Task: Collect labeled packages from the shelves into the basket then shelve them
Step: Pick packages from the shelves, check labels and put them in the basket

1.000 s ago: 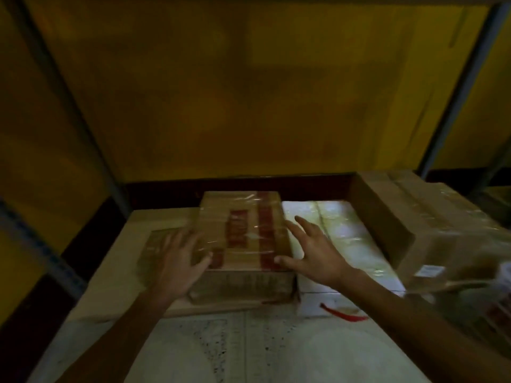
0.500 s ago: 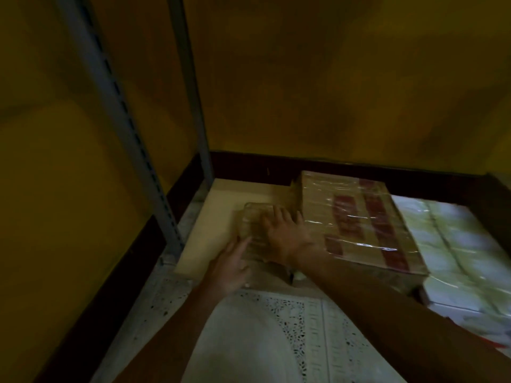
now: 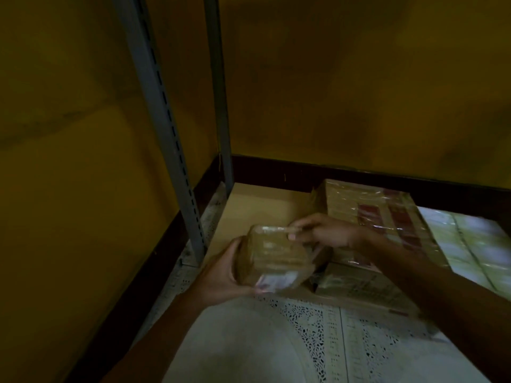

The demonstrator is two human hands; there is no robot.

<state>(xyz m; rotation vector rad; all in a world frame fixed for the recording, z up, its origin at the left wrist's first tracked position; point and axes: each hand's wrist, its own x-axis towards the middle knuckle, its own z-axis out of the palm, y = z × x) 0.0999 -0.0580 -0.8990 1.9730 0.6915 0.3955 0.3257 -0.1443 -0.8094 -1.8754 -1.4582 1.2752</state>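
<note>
A small brown package [image 3: 272,259] wrapped in clear plastic, with a white label on its near side, is lifted and tilted above the cardboard sheet [image 3: 262,208] on the bottom shelf. My left hand [image 3: 221,275] grips its left side and lower edge. My right hand [image 3: 323,230] pinches its top far edge. Behind it sits a larger brown box [image 3: 381,217] with red print under plastic film. No basket is in view.
Grey slotted shelf uprights [image 3: 166,139] stand at the left, in front of yellow walls with a dark skirting. A whitish wrapped package [image 3: 475,244] lies at the right. Another flat box [image 3: 362,288] lies under my right forearm. Patterned tile floor [image 3: 304,341] fills the foreground.
The small package lay flat on the cardboard under my hands. Now both hands hold it, raised and tilted toward me. The view has stayed on the left corner of the shelf.
</note>
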